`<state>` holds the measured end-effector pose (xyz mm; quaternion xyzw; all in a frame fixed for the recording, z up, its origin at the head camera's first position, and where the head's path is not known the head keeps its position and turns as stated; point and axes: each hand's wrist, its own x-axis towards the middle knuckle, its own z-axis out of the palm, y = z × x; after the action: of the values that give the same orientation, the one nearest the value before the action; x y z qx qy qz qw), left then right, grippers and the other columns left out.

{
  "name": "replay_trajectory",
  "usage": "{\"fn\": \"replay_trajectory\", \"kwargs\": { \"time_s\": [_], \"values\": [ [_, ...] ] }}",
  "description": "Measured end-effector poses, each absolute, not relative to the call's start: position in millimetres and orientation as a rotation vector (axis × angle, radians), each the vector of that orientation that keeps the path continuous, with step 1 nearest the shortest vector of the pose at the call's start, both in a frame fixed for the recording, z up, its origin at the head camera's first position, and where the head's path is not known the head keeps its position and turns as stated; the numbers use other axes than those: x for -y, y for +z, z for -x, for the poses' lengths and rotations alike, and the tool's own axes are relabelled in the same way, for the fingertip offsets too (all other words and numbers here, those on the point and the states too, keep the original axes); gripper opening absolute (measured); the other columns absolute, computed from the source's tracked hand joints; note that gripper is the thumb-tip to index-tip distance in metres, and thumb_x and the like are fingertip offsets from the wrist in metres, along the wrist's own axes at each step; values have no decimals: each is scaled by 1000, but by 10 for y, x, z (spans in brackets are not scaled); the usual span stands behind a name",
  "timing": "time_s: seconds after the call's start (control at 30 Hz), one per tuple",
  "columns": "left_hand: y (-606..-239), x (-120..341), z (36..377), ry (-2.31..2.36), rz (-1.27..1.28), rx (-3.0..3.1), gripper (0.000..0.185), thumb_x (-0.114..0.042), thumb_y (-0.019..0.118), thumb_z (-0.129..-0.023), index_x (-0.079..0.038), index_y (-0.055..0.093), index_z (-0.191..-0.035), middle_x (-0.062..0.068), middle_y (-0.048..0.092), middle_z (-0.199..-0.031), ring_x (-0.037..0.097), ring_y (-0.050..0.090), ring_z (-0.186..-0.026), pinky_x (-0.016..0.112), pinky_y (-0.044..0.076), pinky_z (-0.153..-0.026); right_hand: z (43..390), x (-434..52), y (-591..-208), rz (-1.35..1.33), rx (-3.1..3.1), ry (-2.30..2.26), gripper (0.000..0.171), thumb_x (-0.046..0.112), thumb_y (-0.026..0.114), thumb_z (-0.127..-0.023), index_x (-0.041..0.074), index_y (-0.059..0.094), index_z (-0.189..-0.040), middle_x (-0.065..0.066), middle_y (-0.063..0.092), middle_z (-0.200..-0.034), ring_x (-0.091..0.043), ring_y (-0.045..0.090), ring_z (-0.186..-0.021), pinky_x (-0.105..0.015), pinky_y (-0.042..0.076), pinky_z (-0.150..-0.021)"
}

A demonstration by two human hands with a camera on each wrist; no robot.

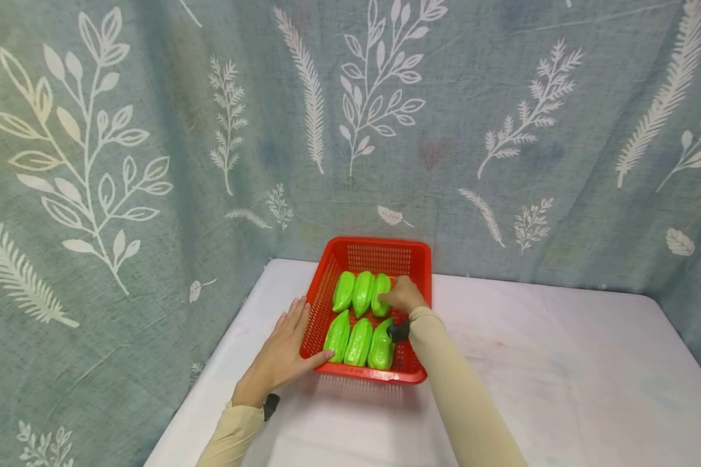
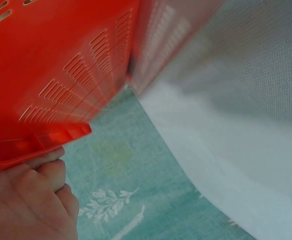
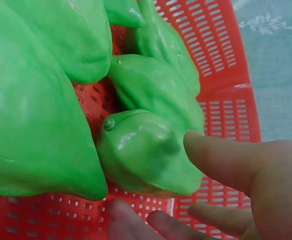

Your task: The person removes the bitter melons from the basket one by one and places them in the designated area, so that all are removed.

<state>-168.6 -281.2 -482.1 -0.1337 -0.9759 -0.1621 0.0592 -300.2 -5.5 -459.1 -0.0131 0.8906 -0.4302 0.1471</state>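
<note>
Several glossy green ridged fruits with pointed ends lie in a red plastic basket [image 1: 374,374], in a back row and a front row. My right hand [image 1: 407,296] is inside the basket beside the back-right green fruit [image 1: 381,296]. In the right wrist view the thumb [image 3: 220,157] is at that fruit's side, and the blurred fingers stretch out below it, not curled round it. With straight fingers along the outer left side, my left hand [image 1: 280,353] rests against the basket, its thumb over the front rim. The left wrist view shows its fingers [image 2: 51,172] under the rim.
The basket stands on a white-covered table [image 1: 531,363], near its left and back edges. A grey-green curtain [image 1: 444,130] with white leaf prints hangs behind and along the left side. Each wrist wears a black band [image 1: 270,407].
</note>
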Motion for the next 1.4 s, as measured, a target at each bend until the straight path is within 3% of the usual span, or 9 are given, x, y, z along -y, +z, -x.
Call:
{"fn": "replay_trajectory", "kwargs": {
  "time_s": [0.1, 0.23, 0.3, 0.4, 0.47, 0.57, 0.87, 1.13, 1.4],
  "values": [
    [-4820, 2809, 1693, -485, 405, 2958, 116, -77, 59, -87, -1, 17, -165, 14, 11, -175, 32, 11, -164, 57, 20, -131, 3008, 54, -4596, 49, -2561, -1244, 59, 24, 73, -95, -9, 54, -140, -22, 65, -126, -23, 56, -84, -33, 52, -74],
    [-4820, 2804, 1703, -486, 403, 2961, 117, -78, 58, -87, -1, 16, -165, 14, 11, -175, 32, 11, -164, 57, 20, -131, 3022, 50, -4617, 64, -2556, -1261, 44, 21, 74, -94, -7, 61, -126, -11, 61, -93, -20, 53, -73, -29, 47, -63],
    [-4819, 2802, 1707, -488, 400, 2962, 117, -78, 58, -87, -1, 16, -165, 14, 12, -175, 32, 12, -164, 56, 20, -131, 3032, 49, -4633, 66, -2558, -1257, 45, 20, 74, -94, -7, 61, -126, -10, 62, -90, -19, 55, -70, -27, 47, -61],
    [-4822, 2801, 1711, -488, 401, 2963, 117, -78, 58, -87, -1, 17, -165, 15, 12, -175, 32, 12, -164, 56, 20, -131, 3042, 51, -4655, 57, -2547, -1246, 56, 19, 74, -94, -10, 55, -138, -19, 68, -110, -19, 63, -72, -26, 51, -62],
    [-4823, 2802, 1712, -488, 402, 2962, 117, -78, 59, -87, -1, 17, -165, 15, 12, -175, 32, 12, -164, 56, 20, -131, 3051, 56, -4668, 45, -2533, -1241, 65, 19, 74, -94, -10, 48, -146, -25, 65, -130, -21, 68, -76, -26, 54, -65],
    [-4824, 2805, 1713, -490, 403, 2959, 117, -77, 59, -87, -1, 17, -165, 15, 12, -175, 32, 12, -164, 56, 20, -131, 3068, 68, -4685, 23, -2502, -1256, 71, 19, 74, -95, -8, 41, -152, -26, 58, -145, -22, 71, -79, -26, 56, -65],
    [-4827, 2817, 1694, -504, 402, 2961, 117, -77, 59, -87, -1, 18, -164, 15, 12, -175, 33, 12, -164, 56, 20, -131, 3078, 77, -4729, -8, -2454, -1303, 59, 19, 75, -95, -6, 52, -144, -22, 65, -128, -17, 64, -67, -30, 59, -66],
    [-4823, 2811, 1685, -510, 413, 2956, 116, -77, 59, -88, -1, 17, -164, 14, 11, -175, 32, 11, -164, 55, 19, -131, 3090, 70, -4723, -18, -2418, -1337, 71, 18, 74, -94, -9, 41, -151, -27, 60, -136, -32, 74, -89, -45, 63, -88],
    [-4837, 2826, 1698, -501, 405, 2967, 117, -79, 57, -88, -1, 16, -165, 14, 9, -176, 31, 9, -164, 54, 18, -132, 3108, 71, -4713, -51, -2363, -1389, 71, 13, 73, -94, -11, 38, -152, -30, 58, -138, -37, 76, -95, -48, 64, -86]
  ]
}}
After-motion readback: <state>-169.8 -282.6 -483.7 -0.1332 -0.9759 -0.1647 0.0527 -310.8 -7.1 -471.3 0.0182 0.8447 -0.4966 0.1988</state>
